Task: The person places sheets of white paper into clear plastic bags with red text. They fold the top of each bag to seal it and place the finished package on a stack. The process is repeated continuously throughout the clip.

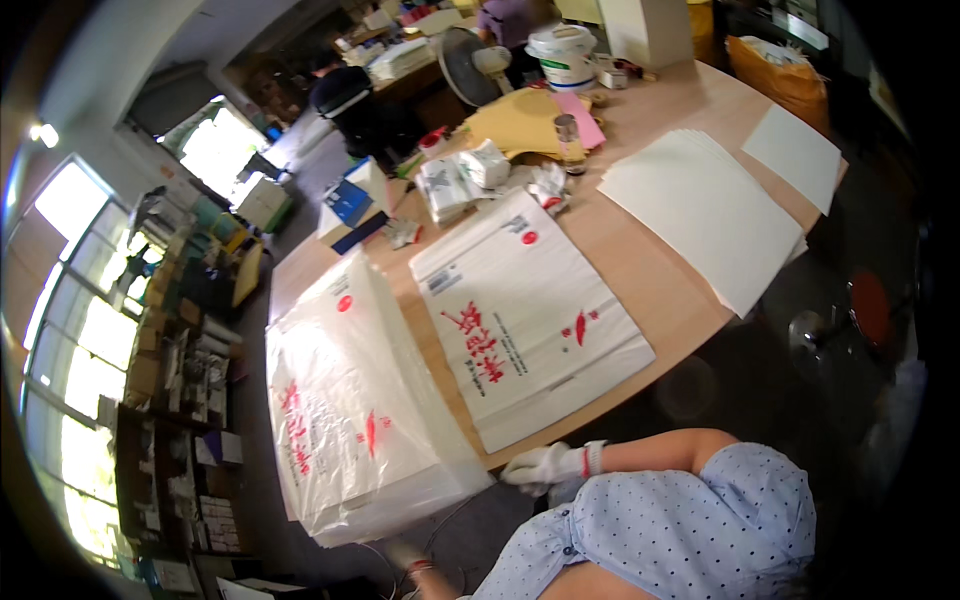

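Observation:
My right hand (545, 468), in a white knit glove with a red-edged cuff, is at the table's near edge. Its fingers are curled, and whether anything is in them is hidden. Close to its fingertips lies the corner of a thick stack of clear-wrapped white plastic bags (375, 375) with red printing, overhanging the edge. My left hand (405, 556) is low in the picture, just below that stack's near edge, smeared by motion; its fingers cannot be made out. Right of the wrapped stack, a flat pile of white printed bags (540, 345) lies on the wooden table (660, 320).
White sheets (700, 215) are piled at the right. Farther back are a glass jar (569, 145), yellow paper (515, 120), a white bucket (562, 60), a fan (470, 68) and a blue box (350, 200). A stool (868, 308) stands at the right; two people sit beyond.

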Demonstrator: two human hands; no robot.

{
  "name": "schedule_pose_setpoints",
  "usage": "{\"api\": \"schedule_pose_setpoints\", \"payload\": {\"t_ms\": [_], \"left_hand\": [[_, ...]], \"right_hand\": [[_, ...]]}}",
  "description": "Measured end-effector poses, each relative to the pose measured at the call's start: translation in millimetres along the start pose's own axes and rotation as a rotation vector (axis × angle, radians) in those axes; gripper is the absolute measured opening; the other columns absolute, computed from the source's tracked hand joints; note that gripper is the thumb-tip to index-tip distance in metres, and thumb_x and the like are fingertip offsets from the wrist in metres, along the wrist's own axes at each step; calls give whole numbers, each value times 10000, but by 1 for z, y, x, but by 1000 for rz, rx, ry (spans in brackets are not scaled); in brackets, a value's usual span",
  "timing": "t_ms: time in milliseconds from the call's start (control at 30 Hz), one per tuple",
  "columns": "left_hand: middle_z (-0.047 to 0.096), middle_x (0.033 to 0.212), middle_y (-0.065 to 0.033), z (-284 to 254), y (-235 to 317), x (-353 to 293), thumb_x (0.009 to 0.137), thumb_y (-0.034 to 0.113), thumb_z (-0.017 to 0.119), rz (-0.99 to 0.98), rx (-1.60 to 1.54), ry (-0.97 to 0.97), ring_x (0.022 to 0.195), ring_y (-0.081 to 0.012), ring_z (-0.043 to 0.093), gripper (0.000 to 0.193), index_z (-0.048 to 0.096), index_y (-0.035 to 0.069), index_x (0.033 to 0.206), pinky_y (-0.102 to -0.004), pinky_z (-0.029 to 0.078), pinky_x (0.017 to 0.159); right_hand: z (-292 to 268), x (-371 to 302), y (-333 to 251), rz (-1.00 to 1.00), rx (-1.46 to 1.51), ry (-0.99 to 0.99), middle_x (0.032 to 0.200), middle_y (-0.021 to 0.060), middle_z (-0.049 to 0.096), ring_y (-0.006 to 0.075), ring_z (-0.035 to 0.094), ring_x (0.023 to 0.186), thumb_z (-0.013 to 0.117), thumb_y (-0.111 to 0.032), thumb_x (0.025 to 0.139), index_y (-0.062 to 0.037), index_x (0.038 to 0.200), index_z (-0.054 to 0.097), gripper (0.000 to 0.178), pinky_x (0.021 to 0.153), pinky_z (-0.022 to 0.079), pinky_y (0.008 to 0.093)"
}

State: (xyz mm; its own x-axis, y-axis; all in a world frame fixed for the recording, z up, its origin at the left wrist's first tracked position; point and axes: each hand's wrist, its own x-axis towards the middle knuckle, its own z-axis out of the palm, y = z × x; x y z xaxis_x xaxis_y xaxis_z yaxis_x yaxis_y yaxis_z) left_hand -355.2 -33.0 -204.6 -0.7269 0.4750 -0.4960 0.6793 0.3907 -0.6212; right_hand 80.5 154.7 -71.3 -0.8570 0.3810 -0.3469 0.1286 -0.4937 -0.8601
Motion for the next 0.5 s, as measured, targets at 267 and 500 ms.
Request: {"api": "schedule_pose_setpoints", "payload": {"t_ms": [267, 500], "left_hand": [[579, 856, -86, -264, 297, -178, 708, 237, 668, 1122, -1029, 916, 854, -303, 530, 263, 590, 108, 923, -407, 443, 759], [626, 895, -58, -300, 336, -126, 774, 287, 625, 1091, -889, 562, 812, -341, 554, 150, 641, 139, 753, -423, 448, 740]], "right_hand": [[-102, -126, 76, 143, 56, 745, 805, 57, 589, 131, 584, 645, 532, -233, 900, -21, 1103, 552, 294, 575, 504, 263], [-107, -126, 75, 111, 148, 700, 876, 87, 611, 154, 614, 682, 540, -246, 908, -16, 1126, 522, 318, 614, 527, 284]]}}
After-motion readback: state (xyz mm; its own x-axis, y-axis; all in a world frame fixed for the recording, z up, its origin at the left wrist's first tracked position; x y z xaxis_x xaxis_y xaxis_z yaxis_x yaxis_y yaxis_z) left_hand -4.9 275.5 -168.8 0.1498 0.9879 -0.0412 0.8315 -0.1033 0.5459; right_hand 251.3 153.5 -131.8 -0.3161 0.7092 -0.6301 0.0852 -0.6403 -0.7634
